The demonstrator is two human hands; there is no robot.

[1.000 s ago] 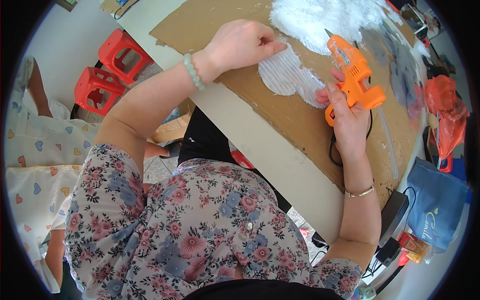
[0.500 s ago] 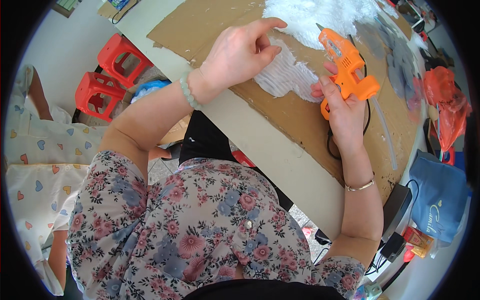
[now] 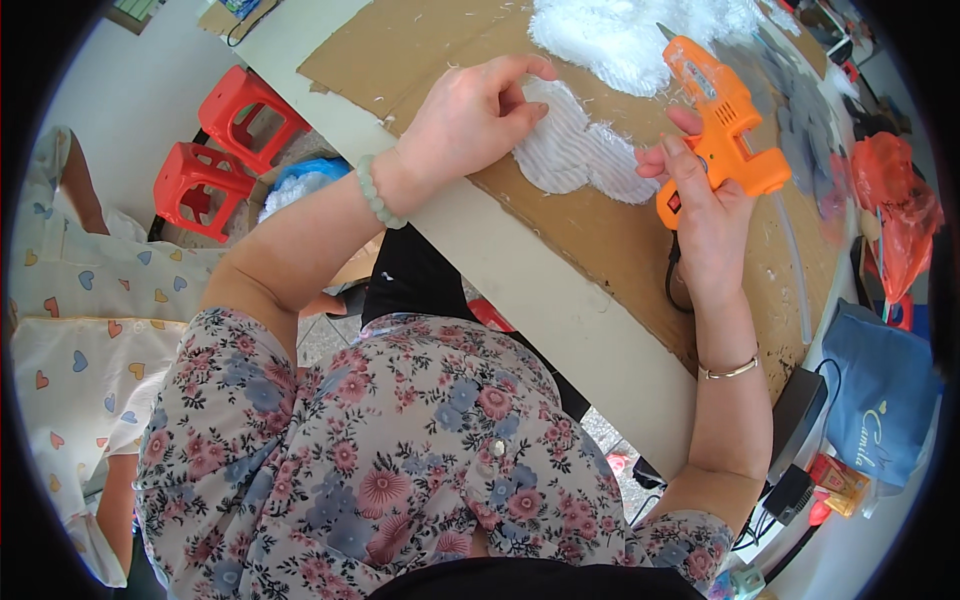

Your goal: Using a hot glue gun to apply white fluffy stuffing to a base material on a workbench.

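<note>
**A:** What lies around the white cloud-shaped piece point(image 3: 580, 150)?

**B:** It rests flat on a brown cardboard sheet point(image 3: 420, 45) that covers most of the surface point(image 3: 520, 275). Just beyond the piece, farther from the person, sits a heap of white fluffy material point(image 3: 620, 35). To the right of the piece, past the glue gun, grey cut-out shapes point(image 3: 800, 130) lie on the cardboard, and further right an orange-red plastic bag point(image 3: 895, 215). A black cord point(image 3: 675, 280) loops on the cardboard on the near right of the piece.

**A:** And off the surface?

**B:** Well to the left of the piece, down on the floor, stand two red plastic stools point(image 3: 225, 140). Far to its near right a blue bag point(image 3: 880, 400) hangs by the surface edge.

**A:** Anything in the way of the piece?

**B:** Only the hands. The left hand point(image 3: 470, 120) covers its left end; the rest shows.

**A:** How is that hand set?

**B:** Palm down, fingers curled, the fingertips pressing on the piece's left lobe. The forearm comes in from the lower left, with a pale bead bracelet point(image 3: 378, 192) at the wrist.

**A:** The other one?

**B:** The right hand point(image 3: 705, 215) is clasped around the grip of an orange glue gun point(image 3: 720, 110), just right of the piece, touching its right edge. The nozzle points up and away from the person. A thin bangle point(image 3: 728, 370) sits on that wrist.
</note>
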